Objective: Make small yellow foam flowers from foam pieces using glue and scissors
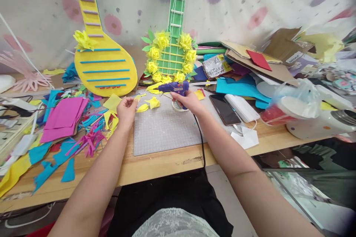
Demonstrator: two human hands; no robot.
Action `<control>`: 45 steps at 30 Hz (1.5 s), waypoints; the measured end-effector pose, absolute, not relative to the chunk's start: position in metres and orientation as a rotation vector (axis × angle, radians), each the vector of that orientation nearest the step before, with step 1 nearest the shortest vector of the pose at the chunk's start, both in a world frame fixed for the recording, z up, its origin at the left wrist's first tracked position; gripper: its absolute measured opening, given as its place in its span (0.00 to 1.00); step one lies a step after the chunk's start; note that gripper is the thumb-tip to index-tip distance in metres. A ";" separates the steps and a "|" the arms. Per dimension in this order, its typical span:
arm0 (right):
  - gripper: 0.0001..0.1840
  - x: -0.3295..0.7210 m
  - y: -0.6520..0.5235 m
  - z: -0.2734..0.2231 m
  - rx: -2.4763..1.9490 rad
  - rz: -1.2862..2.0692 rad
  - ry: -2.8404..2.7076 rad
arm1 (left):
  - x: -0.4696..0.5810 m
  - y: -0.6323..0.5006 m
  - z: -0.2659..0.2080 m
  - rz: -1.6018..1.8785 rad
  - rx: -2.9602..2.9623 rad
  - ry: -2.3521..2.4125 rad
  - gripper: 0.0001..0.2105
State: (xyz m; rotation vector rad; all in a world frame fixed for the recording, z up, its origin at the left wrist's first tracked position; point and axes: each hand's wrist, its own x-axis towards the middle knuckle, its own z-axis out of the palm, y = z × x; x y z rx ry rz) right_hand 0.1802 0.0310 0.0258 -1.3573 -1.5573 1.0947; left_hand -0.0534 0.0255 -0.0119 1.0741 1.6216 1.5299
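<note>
My right hand [191, 100] is wrapped round the handle of a purple hot glue gun [174, 87], whose nozzle points left toward my other hand. My left hand [126, 110] pinches a small yellow paper piece [137, 97] at its fingertips. Under the glue gun, on a grey cutting mat [167, 129], lie a yellow paper flower piece [153, 102] and a curled yellow petal [142, 108]. A roll of tape [178, 107] sits partly hidden below my right hand. A yellow paper square [112, 102] shows just left of my left hand.
Behind stand a yellow paper guitar [105, 68] and a green one [175, 44] ringed with yellow flowers. Pink sheets [62, 116] and coloured scraps [91, 139] cover the left side. A phone [224, 109], white power bank [241, 107], cup [289, 109] and kettle [319, 124] stand right. The glue gun's cord [202, 140] crosses the mat.
</note>
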 end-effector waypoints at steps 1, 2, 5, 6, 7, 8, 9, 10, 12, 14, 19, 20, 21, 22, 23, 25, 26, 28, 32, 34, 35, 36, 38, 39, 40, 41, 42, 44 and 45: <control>0.24 0.172 0.031 0.024 -1.356 1.106 -1.569 | -0.053 0.025 -0.012 1.526 1.070 1.620 0.07; 0.24 0.165 0.031 0.021 -1.356 1.109 -1.576 | -0.053 0.024 -0.012 1.524 1.064 1.618 0.07; 0.23 0.151 0.029 0.014 -1.370 1.075 -1.609 | -0.051 0.022 -0.012 1.518 1.034 1.611 0.07; 0.23 0.149 0.028 0.011 -1.380 1.053 -1.622 | -0.050 0.021 -0.011 1.508 1.028 1.609 0.08; 0.23 0.147 0.027 0.009 -1.390 1.030 -1.633 | -0.049 0.020 -0.010 1.495 1.027 1.609 0.08; 0.22 0.146 0.026 0.007 -1.397 1.010 -1.643 | -0.048 0.020 -0.010 1.482 1.030 1.609 0.08; 0.23 0.146 0.026 0.006 -1.399 0.993 -1.654 | -0.047 0.019 -0.010 1.468 1.036 1.611 0.09; 0.23 0.146 0.025 0.004 -1.398 0.977 -1.668 | -0.047 0.019 -0.010 1.458 1.042 1.617 0.09; 0.23 0.145 0.025 0.002 -1.399 0.942 -1.692 | -0.046 0.018 -0.010 1.445 1.050 1.629 0.10; 0.22 0.145 0.026 0.001 -1.410 0.906 -1.715 | -0.046 0.018 -0.011 1.440 1.053 1.631 0.10; 0.22 0.145 0.027 0.001 -1.415 0.858 -1.753 | -0.046 0.017 -0.011 1.448 1.028 1.621 0.09; 0.22 0.144 0.027 0.000 -1.413 0.851 -1.754 | -0.046 0.017 -0.010 1.452 1.016 1.618 0.09; 0.22 0.144 0.028 0.000 -1.414 0.846 -1.754 | -0.046 0.017 -0.009 1.456 1.005 1.614 0.09; 0.22 0.144 0.028 0.000 -1.418 0.846 -1.753 | -0.045 0.016 -0.008 1.457 0.998 1.611 0.08; 0.21 0.144 0.028 -0.001 -1.420 0.847 -1.751 | -0.045 0.016 -0.008 1.457 0.994 1.610 0.08; 0.20 0.143 0.028 0.000 -1.408 0.855 -1.745 | -0.044 0.015 -0.006 1.450 0.998 1.608 0.08; 0.19 0.142 0.027 0.000 -1.398 0.861 -1.742 | -0.043 0.014 -0.005 1.445 1.002 1.610 0.07; 0.18 0.141 0.026 0.002 -1.380 0.867 -1.733 | -0.043 0.014 -0.005 1.431 1.012 1.618 0.08; 0.17 0.139 0.024 0.006 -1.389 0.875 -1.724 | -0.044 0.014 -0.007 1.426 1.030 1.636 0.08; 0.16 0.139 0.024 0.007 -1.393 0.876 -1.727 | -0.044 0.015 -0.010 1.437 1.037 1.631 0.09; 0.16 0.138 0.024 0.007 -1.394 0.876 -1.728 | -0.045 0.016 -0.011 1.443 1.042 1.624 0.09; 0.16 0.138 0.024 0.007 -1.395 0.876 -1.729 | -0.045 0.017 -0.013 1.448 1.048 1.615 0.09; 0.17 0.138 0.024 0.008 -1.394 0.875 -1.732 | -0.045 0.019 -0.017 1.468 1.059 1.600 0.10; 0.17 0.137 0.023 0.008 -1.390 0.873 -1.732 | -0.045 0.019 -0.018 1.481 1.061 1.597 0.10; 0.18 0.137 0.023 0.008 -1.385 0.871 -1.732 | -0.045 0.020 -0.019 1.496 1.060 1.596 0.10; 0.18 0.137 0.023 0.008 -1.379 0.870 -1.733 | -0.046 0.021 -0.020 1.511 1.057 1.595 0.09; 0.18 0.136 0.023 0.008 -1.375 0.868 -1.732 | -0.046 0.021 -0.020 1.525 1.053 1.594 0.09; 0.19 0.136 0.022 0.009 -1.367 0.861 -1.732 | -0.045 0.021 -0.020 1.539 1.051 1.590 0.08; 0.19 0.136 0.022 0.009 -1.367 0.857 -1.733 | -0.045 0.021 -0.019 1.541 1.051 1.590 0.07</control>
